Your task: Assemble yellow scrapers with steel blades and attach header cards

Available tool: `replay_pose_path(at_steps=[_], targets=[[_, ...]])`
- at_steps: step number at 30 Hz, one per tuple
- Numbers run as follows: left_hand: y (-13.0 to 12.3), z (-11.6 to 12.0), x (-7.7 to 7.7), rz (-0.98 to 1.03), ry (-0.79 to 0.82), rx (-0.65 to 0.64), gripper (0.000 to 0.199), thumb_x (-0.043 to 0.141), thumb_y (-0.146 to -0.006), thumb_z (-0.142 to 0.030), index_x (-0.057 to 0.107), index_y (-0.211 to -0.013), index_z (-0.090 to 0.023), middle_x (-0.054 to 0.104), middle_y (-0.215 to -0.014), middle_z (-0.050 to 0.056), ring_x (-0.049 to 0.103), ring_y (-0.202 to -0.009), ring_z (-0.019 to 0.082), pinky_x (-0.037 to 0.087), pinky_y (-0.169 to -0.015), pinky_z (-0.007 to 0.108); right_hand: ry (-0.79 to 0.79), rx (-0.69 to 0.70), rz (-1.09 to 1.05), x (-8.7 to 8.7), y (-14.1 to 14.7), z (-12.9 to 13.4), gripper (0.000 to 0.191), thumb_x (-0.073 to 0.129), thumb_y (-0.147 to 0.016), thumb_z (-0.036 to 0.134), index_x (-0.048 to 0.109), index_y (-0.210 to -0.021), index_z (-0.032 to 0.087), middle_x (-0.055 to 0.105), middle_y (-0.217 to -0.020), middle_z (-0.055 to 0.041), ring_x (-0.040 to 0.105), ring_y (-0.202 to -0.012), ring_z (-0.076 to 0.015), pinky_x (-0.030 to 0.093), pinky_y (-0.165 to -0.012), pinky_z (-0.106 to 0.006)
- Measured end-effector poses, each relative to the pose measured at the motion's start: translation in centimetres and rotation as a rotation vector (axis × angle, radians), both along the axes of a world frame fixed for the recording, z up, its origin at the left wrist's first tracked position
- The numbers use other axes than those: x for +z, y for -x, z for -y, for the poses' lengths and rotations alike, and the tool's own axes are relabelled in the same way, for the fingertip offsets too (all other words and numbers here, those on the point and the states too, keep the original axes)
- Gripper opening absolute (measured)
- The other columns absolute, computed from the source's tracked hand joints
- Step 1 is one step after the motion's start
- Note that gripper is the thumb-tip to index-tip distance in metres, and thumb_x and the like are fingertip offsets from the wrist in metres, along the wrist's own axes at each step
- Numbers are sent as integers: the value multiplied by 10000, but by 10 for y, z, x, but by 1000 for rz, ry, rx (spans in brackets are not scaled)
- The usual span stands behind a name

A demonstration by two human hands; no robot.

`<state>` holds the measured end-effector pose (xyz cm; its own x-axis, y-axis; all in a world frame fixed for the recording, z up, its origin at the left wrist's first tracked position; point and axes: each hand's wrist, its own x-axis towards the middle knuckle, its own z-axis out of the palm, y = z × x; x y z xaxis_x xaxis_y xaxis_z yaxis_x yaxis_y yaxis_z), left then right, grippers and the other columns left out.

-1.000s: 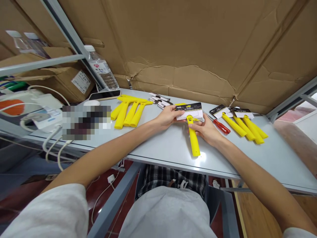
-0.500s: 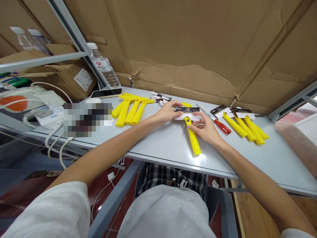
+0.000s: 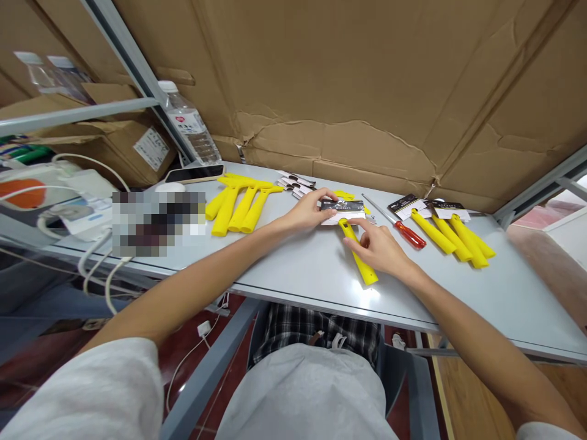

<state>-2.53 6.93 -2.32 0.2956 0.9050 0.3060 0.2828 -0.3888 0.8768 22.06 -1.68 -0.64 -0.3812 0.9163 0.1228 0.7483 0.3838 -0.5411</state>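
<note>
A yellow handle (image 3: 365,269) with a black-and-white card (image 3: 343,208) at its head lies in front of me. My left hand (image 3: 312,209) grips the card's left end between thumb and fingers. At the right side my right hand (image 3: 378,244) has its index finger on the card's lower right edge and its thumb beside the handle, fingers apart. Behind the card, partly hidden, are small yellow pieces (image 3: 343,195). A screwdriver with a red handle (image 3: 409,234) lies right of my right hand.
Several bare yellow handles (image 3: 247,211) lie at the left, near loose cards (image 3: 296,183). Several carded handles (image 3: 463,241) lie at the right. A phone (image 3: 195,173), a water bottle (image 3: 195,128) and white cables (image 3: 92,256) are further left. Cardboard (image 3: 321,79) stands behind the table.
The yellow handle has swung slightly, its lower end shifting right. The card has moved a little left, and my right index finger has straightened along its lower edge.
</note>
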Motion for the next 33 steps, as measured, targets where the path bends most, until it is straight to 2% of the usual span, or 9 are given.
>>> replay_pose_path(at_steps=[5,9,11,17,21,25,30,33], targets=[[-6,3,-1,-65,-35,-18,306,792,-833,-333,787,-1104,-191,770,-1187,108,710,-936,236,555,-794,340,8,28,43,0,8,9,526,581,-970,339,641,-1489,272,641,-623,25,592,-620,-223,428,-726,-354],[-11,5,0,-211,-146,64,230,753,-867,-382,850,-966,-199,797,-1074,102,705,-859,242,561,-848,389,1,-14,45,-1,13,13,440,555,-954,287,753,-1346,266,652,-630,9,598,-627,-215,445,-753,-353],[-11,4,1,-217,-132,78,226,741,-875,-373,863,-952,-200,811,-1054,102,722,-867,249,570,-854,390,-15,-42,53,-1,14,13,412,557,-961,298,778,-1307,252,677,-654,-7,610,-637,-220,452,-768,-358],[-8,2,0,-201,-68,56,196,752,-869,-337,865,-933,-190,831,-1005,110,748,-844,253,588,-815,384,20,-27,92,-2,15,14,452,541,-976,297,759,-1367,229,706,-702,-31,628,-671,-221,443,-761,-342],[-7,5,7,-338,-81,50,186,735,-873,-281,864,-956,-176,845,-1032,99,742,-874,239,558,-850,371,21,15,165,1,18,19,456,522,-989,307,756,-1375,241,729,-756,-36,629,-713,-211,403,-746,-323],[-7,8,13,-473,-108,50,164,696,-888,-238,844,-902,-169,831,-910,65,697,-788,206,514,-807,346,15,40,244,6,20,24,457,508,-999,339,757,-1376,267,758,-824,-43,631,-754,-214,352,-725,-323],[-6,10,12,-581,-162,5,170,673,-910,-247,804,-833,-171,787,-805,51,652,-727,196,471,-744,336,10,22,260,5,21,26,458,513,-1005,337,757,-1389,282,786,-874,-55,674,-828,-234,361,-746,-323],[-5,7,12,-639,-206,-4,193,666,-924,-262,818,-844,-173,789,-827,69,667,-762,217,493,-784,351,15,15,248,4,22,25,434,508,-1038,376,758,-1388,321,794,-877,-48,690,-828,-236,365,-733,-315]])
